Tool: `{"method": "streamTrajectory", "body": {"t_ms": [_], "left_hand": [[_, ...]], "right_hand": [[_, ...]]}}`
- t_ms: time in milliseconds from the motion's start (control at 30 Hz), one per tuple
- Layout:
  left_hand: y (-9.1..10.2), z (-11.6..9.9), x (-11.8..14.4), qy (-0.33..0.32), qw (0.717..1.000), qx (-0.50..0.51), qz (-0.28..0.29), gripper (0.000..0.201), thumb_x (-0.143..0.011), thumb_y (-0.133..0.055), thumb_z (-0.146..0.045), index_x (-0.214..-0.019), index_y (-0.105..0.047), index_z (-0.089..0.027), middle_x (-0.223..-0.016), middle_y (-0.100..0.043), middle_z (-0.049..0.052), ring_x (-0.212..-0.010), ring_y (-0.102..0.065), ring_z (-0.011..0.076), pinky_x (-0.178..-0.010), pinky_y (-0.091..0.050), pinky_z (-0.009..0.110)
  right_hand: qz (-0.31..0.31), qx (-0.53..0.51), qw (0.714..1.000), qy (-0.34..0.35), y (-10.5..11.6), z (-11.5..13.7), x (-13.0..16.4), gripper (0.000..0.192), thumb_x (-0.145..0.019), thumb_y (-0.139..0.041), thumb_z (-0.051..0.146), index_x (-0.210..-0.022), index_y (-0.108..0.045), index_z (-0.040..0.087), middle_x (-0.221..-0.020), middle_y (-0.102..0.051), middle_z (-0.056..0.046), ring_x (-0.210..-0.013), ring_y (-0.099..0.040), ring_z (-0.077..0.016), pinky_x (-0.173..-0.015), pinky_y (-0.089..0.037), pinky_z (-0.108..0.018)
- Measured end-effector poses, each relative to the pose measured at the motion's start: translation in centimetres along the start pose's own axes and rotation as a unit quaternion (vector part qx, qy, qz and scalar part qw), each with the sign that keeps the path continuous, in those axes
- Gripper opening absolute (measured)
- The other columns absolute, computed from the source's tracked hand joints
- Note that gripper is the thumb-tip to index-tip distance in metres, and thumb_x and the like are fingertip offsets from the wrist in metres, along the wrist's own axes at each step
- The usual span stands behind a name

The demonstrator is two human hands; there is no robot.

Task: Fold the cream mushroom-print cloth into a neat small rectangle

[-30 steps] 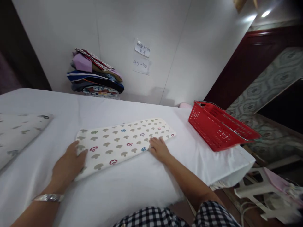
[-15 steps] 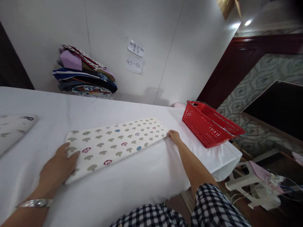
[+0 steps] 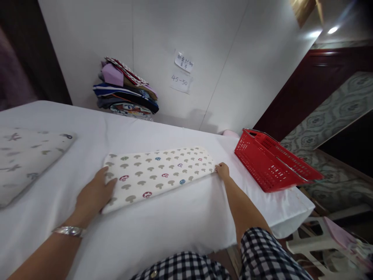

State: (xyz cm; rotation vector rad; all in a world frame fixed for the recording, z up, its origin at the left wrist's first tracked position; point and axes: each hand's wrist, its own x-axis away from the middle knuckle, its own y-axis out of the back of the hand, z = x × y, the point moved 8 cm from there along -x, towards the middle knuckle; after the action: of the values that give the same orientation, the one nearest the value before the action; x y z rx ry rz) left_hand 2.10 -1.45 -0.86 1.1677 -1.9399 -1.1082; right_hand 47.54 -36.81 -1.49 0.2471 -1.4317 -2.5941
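A folded white cloth (image 3: 163, 171) with grey, red and blue mushroom prints lies flat and long on the white-covered table. My left hand (image 3: 97, 193) grips its left end, thumb on top and the other fingers along the edge, partly hidden. At the far right corner, my right hand (image 3: 223, 171) pinches the cloth between thumb and fingers. Another folded white cloth (image 3: 32, 155), printed with leaf and plant shapes, rests to the left of my left hand and runs out of the picture.
A red plastic basket (image 3: 271, 163) stands on the table's right end. Against the back wall is a stack of folded fabrics (image 3: 125, 91). Two paper notes (image 3: 181, 81) hang on the wall. Beyond the table's right edge stands a white plastic stool (image 3: 314, 249).
The view has turned left, so everything sits further right and more of the plant-print cloth shows. Both hands keep their hold on the mushroom-print cloth, which looks much the same.
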Motion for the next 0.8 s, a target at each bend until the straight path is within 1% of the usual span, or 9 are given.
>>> {"method": "streamTrajectory", "body": {"t_ms": [133,200,267,367,433,467,500,600,800], "left_hand": [[-0.1,-0.2,0.3,-0.009,1.000,-0.006,0.012,0.064,-0.086,-0.032,-0.048,-0.142,-0.026,-0.018,-0.121,-0.060,0.015,-0.105,-0.059,0.0326,-0.085,-0.046,0.040],[0.0,-0.3,0.3,-0.015,1.000,-0.007,0.008,0.063,-0.086,-0.032,-0.047,-0.142,-0.027,-0.018,-0.119,-0.061,0.014,-0.103,-0.060,0.0327,-0.083,-0.047,0.040],[-0.1,-0.2,0.3,-0.017,1.000,-0.006,0.010,0.063,-0.086,-0.032,-0.048,-0.142,-0.026,-0.019,-0.115,-0.063,0.014,-0.099,-0.062,0.0324,-0.079,-0.048,0.039],[-0.1,-0.2,0.3,-0.012,1.000,-0.002,0.013,0.064,-0.086,-0.031,-0.048,-0.143,-0.026,-0.019,-0.113,-0.064,0.013,-0.098,-0.062,0.0318,-0.078,-0.048,0.039],[0.0,-0.2,0.3,-0.011,1.000,0.000,0.013,0.063,-0.087,-0.031,-0.048,-0.143,-0.026,-0.018,-0.116,-0.062,0.013,-0.101,-0.061,0.0315,-0.080,-0.048,0.039],[0.0,-0.2,0.4,-0.013,1.000,0.001,0.012,0.063,-0.087,-0.031,-0.048,-0.143,-0.025,-0.018,-0.117,-0.061,0.013,-0.102,-0.060,0.0315,-0.082,-0.047,0.039],[0.1,-0.3,0.4,-0.015,1.000,0.002,0.012,0.063,-0.087,-0.032,-0.047,-0.143,-0.025,-0.017,-0.118,-0.061,0.013,-0.103,-0.060,0.0316,-0.083,-0.047,0.039],[0.1,-0.3,0.5,-0.018,1.000,0.003,0.014,0.063,-0.087,-0.032,-0.046,-0.143,-0.025,-0.017,-0.121,-0.060,0.014,-0.105,-0.059,0.0324,-0.084,-0.046,0.040],[-0.1,0.1,0.2,-0.014,1.000,0.019,0.009,0.063,-0.086,-0.035,-0.045,-0.142,-0.026,-0.017,-0.122,-0.059,0.016,-0.105,-0.060,0.0330,-0.084,-0.046,0.041]], "right_hand": [[-0.007,0.070,0.996,0.049,1.0,1.8,0.9,0.021,-0.079,-0.052,0.022,-0.095,-0.064,0.013,-0.096,-0.066,-0.014,-0.096,-0.061,-0.0252,-0.078,-0.046,-0.032],[-0.017,0.092,0.990,0.107,1.3,4.0,2.0,0.029,-0.081,-0.052,0.020,-0.108,-0.061,0.012,-0.116,-0.060,-0.019,-0.113,-0.052,-0.0283,-0.090,-0.042,-0.038],[-0.013,0.104,0.976,0.192,0.6,7.1,4.1,0.034,-0.084,-0.050,0.020,-0.117,-0.057,0.014,-0.129,-0.052,-0.017,-0.124,-0.042,-0.0275,-0.101,-0.034,-0.041],[0.041,0.105,0.938,0.327,-2.9,11.9,9.5,0.031,-0.088,-0.051,0.027,-0.118,-0.058,0.021,-0.130,-0.054,-0.008,-0.126,-0.042,-0.0216,-0.107,-0.029,-0.037],[0.097,0.100,0.900,0.414,-5.9,14.5,14.2,0.032,-0.091,-0.047,0.033,-0.121,-0.056,0.024,-0.132,-0.053,-0.005,-0.127,-0.042,-0.0195,-0.108,-0.027,-0.040],[0.113,0.097,0.884,0.443,-7.1,15.5,16.5,0.035,-0.091,-0.048,0.037,-0.123,-0.054,0.025,-0.135,-0.050,-0.005,-0.129,-0.039,-0.0196,-0.109,-0.026,-0.040],[0.117,0.094,0.868,0.474,-7.9,16.4,18.6,0.041,-0.090,-0.047,0.040,-0.127,-0.051,0.021,-0.140,-0.045,-0.009,-0.132,-0.034,-0.0228,-0.109,-0.023,-0.044],[0.129,0.088,0.843,0.515,-9.6,18.2,23.4,0.053,-0.091,-0.043,0.046,-0.134,-0.042,0.014,-0.144,-0.037,-0.014,-0.135,-0.028,-0.0261,-0.110,-0.019,-0.047],[0.177,0.099,0.769,0.606,-10.5,22.7,30.0,0.058,-0.093,-0.039,0.049,-0.138,-0.032,0.014,-0.146,-0.034,-0.013,-0.137,-0.023,-0.0234,-0.111,-0.019,-0.045]]}}
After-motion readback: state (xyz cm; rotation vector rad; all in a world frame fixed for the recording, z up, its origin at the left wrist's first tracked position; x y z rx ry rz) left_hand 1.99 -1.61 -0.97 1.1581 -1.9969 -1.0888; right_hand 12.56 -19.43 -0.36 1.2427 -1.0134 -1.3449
